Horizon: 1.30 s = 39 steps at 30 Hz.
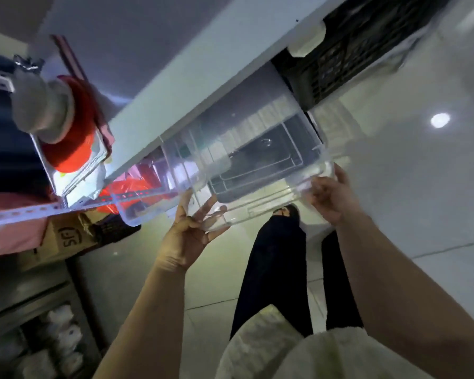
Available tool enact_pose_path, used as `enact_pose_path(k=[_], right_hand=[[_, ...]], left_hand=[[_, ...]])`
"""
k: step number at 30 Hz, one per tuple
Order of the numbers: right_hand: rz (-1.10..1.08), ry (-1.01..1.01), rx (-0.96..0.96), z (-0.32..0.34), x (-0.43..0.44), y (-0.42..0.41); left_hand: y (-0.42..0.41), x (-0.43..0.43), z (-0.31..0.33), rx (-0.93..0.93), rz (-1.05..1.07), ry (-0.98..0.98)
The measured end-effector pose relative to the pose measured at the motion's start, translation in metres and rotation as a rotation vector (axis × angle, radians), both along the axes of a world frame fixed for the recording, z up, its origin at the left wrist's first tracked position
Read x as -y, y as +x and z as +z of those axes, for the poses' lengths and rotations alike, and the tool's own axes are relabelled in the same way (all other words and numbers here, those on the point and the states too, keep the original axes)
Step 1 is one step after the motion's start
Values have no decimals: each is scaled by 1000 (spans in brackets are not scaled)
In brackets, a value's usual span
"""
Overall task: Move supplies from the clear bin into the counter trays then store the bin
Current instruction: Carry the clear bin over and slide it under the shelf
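Clear plastic bin (246,170) (looks empty) sits partway under the white counter edge (203,64), w/ both our hands on its near rim: left hand (188,233) fingers spread across the corner, right hand (331,195) fingers curled round the rim. Black crate (348,50) beyond.

Dim, cool indoor light. A round lamp reflection (440,120) glares on the glossy floor (411,187) at far right. Highlights streak the clear bin (257,165), and both hands (192,231) are soft with motion blur. Wide-angle distortion bends the edges; the shelves (33,310) at near left lie dark and smeared.
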State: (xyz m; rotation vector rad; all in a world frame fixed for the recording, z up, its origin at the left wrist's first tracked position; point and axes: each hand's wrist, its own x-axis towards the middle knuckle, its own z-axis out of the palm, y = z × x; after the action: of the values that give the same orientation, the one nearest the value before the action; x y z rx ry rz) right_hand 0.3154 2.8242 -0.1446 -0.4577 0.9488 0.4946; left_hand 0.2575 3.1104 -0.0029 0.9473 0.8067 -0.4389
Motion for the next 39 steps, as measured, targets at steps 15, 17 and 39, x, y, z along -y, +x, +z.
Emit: enact_pose_path(k=[15, 17, 39], right_hand=[[143, -405, -22, 91, -44, -64], [-3, -285, -52, 94, -69, -65], [655, -781, 291, 93, -277, 13]], left_hand=[[-85, -64, 5, -149, 149, 152], [-90, -88, 1, -144, 145, 171], [-43, -303, -61, -44, -185, 609]])
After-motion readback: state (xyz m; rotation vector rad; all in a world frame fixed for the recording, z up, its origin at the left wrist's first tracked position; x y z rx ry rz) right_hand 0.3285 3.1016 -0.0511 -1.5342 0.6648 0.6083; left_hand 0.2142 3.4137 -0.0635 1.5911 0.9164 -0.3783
